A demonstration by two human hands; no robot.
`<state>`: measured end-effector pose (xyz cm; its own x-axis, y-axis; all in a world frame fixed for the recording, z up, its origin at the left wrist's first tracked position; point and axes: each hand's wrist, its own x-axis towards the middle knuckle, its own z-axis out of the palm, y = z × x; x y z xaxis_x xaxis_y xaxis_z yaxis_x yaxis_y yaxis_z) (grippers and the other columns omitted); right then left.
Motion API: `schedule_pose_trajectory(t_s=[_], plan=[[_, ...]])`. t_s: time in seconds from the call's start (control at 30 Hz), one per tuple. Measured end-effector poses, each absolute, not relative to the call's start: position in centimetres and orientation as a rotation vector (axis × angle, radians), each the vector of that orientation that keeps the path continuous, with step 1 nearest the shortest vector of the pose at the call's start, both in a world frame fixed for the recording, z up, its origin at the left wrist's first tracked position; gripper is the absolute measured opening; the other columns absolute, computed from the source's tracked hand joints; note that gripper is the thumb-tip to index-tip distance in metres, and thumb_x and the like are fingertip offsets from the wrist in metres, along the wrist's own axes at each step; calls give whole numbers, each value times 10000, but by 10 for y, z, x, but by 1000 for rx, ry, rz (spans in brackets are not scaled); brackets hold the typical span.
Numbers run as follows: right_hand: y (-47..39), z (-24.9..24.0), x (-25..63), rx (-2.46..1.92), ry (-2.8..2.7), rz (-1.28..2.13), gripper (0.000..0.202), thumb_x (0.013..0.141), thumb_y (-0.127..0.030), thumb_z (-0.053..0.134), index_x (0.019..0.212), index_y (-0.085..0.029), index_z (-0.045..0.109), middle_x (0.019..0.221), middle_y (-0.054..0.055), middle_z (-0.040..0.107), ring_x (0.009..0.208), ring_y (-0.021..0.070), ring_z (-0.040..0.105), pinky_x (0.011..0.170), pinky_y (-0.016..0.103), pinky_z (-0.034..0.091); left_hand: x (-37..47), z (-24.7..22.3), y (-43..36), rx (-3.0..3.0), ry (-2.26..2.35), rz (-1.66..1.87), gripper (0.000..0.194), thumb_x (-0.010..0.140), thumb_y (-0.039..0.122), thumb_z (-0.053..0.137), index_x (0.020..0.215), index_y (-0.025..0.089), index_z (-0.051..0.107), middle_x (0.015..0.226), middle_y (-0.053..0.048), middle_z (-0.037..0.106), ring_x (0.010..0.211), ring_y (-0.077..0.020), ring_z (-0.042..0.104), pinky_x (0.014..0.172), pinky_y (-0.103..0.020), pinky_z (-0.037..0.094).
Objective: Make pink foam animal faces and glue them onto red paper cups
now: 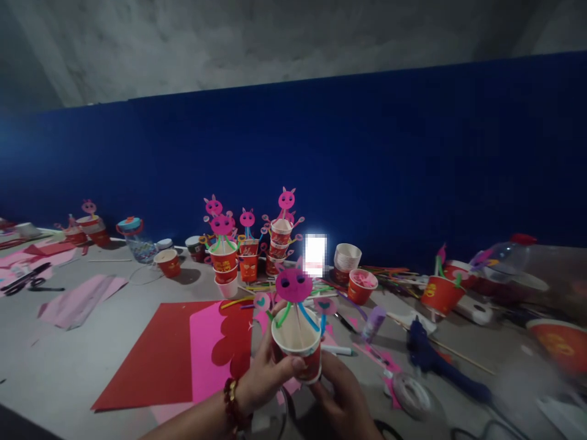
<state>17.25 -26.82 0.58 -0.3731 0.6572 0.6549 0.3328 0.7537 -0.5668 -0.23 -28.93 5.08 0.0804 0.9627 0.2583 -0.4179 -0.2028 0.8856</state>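
Between both hands is a red paper cup with a white inside, tilted so that its mouth faces me. A pink paper animal face with dark eyes rises from it on a stick. Green and blue pipe cleaners bend out of the rim and end in round heart-marked discs. My left hand, with a beaded bracelet at the wrist, wraps the cup's left side, thumb across its front. My right hand holds the cup's lower right side and base; some of its fingers are hidden behind the cup.
Stacked cups with similar pink faces stand behind. Red paper and scalloped pink paper lie at left, scissors farther left. At right are a blue glue gun, a tape roll, a purple glue stick and a cup stack.
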Motion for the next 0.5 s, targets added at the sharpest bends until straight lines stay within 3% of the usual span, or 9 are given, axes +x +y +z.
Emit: schedule_pose_trajectory(t_s=[0.13, 0.5], plan=[[-265, 7, 171, -750, -2003, 397, 269, 946, -430, 568, 1031, -262, 760, 992, 87, 797, 893, 242, 756, 789, 291, 609, -2, 44, -286, 1086, 699, 1478, 781, 686, 498, 818, 1351, 187, 550, 1221, -171, 676, 1231, -362, 564, 1081, -505, 395], [-263, 17, 169, -764, -1998, 468, 245, 944, -418, 575, 977, -271, 768, 913, 64, 792, 816, 211, 747, 735, 249, 606, -4, 44, -278, 1070, 683, 1504, 762, 692, 478, 821, 1352, 205, 556, 1215, -154, 684, 1171, -338, 608, 1033, -473, 451]])
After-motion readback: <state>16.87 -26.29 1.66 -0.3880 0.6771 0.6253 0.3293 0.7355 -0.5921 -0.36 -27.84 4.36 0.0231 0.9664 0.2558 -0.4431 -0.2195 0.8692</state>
